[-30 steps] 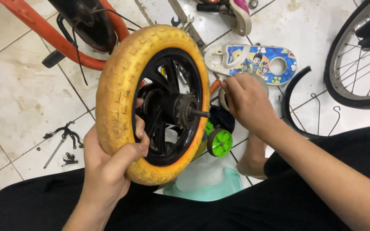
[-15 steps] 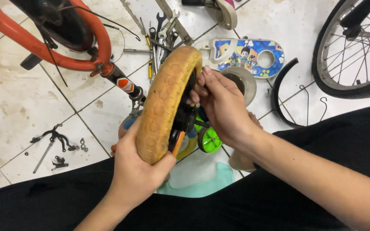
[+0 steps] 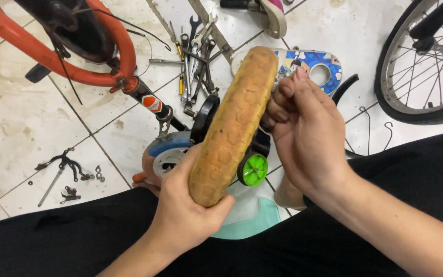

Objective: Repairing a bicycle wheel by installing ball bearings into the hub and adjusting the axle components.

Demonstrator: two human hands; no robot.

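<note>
Fingers of the left hand (image 3: 188,215) wrap the lower end of the small yellow wheel (image 3: 234,123), held edge-on above the lap. Left of it, an orange bike frame (image 3: 52,54) and loose brake parts (image 3: 62,169) crowd the tiled floor (image 3: 16,128). At the wheel's hub side, the right hand (image 3: 308,138) curls, its fingertips hidden. Beyond, a blue cartoon-printed plate (image 3: 311,64) lies flat; a large spoked wheel (image 3: 426,66) is cut off.

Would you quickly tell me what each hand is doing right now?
Left hand: closed around the lower tread of the yellow wheel, holding it.
Right hand: fingers curled at the wheel's hub side; what they pinch cannot be told.
</note>
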